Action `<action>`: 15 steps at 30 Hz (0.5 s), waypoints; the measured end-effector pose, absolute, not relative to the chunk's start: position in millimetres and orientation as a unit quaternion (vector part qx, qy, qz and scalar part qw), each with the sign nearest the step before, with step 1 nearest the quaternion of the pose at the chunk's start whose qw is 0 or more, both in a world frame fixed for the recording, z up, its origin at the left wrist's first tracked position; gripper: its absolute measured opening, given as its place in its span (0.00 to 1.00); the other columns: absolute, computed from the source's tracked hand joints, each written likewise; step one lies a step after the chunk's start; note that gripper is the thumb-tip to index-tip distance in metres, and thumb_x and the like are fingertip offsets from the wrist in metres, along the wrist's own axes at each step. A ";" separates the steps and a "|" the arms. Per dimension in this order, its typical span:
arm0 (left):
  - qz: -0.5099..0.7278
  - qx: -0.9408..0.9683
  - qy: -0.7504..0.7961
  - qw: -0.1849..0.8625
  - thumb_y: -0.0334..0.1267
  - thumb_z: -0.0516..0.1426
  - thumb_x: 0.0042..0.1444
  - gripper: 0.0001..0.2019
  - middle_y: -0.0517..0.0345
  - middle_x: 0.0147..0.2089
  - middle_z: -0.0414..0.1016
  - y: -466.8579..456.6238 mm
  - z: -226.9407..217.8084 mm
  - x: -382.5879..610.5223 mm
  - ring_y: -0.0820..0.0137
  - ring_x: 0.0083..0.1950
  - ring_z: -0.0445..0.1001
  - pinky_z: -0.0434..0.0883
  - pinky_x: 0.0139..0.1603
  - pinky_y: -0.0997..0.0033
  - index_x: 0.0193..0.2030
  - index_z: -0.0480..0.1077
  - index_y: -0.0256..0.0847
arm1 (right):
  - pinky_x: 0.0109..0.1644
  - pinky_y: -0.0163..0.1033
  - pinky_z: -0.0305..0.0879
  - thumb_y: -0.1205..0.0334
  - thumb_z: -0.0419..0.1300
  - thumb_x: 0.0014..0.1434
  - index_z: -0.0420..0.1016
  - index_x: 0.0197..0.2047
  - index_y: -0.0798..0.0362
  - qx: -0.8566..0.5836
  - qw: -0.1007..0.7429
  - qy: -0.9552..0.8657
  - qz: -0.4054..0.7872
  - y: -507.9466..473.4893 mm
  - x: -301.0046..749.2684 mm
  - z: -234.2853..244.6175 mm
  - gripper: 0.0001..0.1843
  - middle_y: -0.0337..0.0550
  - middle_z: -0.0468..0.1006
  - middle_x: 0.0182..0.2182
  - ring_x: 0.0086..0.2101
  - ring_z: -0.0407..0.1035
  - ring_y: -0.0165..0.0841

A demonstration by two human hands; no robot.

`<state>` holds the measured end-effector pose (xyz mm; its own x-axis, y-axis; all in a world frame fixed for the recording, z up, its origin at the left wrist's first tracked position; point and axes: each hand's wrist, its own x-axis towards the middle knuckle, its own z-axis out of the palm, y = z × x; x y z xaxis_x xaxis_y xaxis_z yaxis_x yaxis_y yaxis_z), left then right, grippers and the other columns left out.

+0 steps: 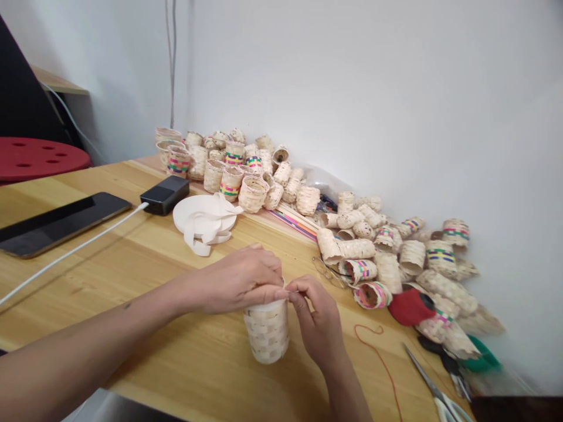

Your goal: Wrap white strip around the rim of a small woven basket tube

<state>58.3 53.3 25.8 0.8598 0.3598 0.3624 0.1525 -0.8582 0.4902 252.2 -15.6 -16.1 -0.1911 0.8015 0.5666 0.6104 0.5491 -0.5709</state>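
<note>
A small pale woven basket stands near the front of the wooden table, slightly tilted. Around its top rim my left hand is closed, thumb along the near side and fingers over the far side, hiding much of the opening. My right hand is at the rim's right edge, thumb and forefinger pinched together. What that pinch holds is too small to make out; a thin light line shows at the fingertips. To its right an orange thread lies on the table.
Many woven baskets crowd the wall side. A white strip roll, black power bank with a white cable, and phone lie left. Scissors, a red thread spool and glasses are right.
</note>
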 end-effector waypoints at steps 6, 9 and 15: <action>0.263 0.915 0.145 0.268 0.50 0.53 0.61 0.19 0.56 0.34 0.72 54.1 17.7 62.4 0.70 0.36 0.66 0.58 0.42 0.69 0.31 0.71 0.35 | 0.36 0.37 0.64 0.68 0.53 0.64 0.71 0.38 0.51 -0.435 0.446 -0.781 0.046 -17.4 251.6 -14.5 0.06 0.40 0.74 0.31 0.33 0.68 0.32; 0.299 0.883 0.114 0.342 0.48 0.47 0.66 0.22 0.54 0.34 0.70 54.6 16.1 64.6 0.70 0.36 0.67 0.60 0.42 0.70 0.28 0.69 0.34 | 0.37 0.38 0.64 0.71 0.54 0.64 0.71 0.41 0.51 -0.418 0.437 -0.797 -0.005 -20.9 250.5 -13.7 0.07 0.42 0.75 0.33 0.34 0.68 0.33; 0.339 0.826 0.089 0.442 0.43 0.50 0.65 0.20 0.57 0.30 0.66 55.2 17.4 67.1 0.73 0.34 0.66 0.63 0.36 0.75 0.23 0.64 0.34 | 0.37 0.40 0.64 0.75 0.55 0.62 0.69 0.46 0.53 -0.406 0.433 -0.799 -0.097 -28.9 242.6 -8.8 0.11 0.46 0.75 0.33 0.34 0.66 0.34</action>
<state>67.1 55.2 17.4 0.7546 0.4461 0.4812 -0.1536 -0.5929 0.7905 242.6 -28.9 -8.8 -0.2966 0.5648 0.7701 0.7319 0.6524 -0.1966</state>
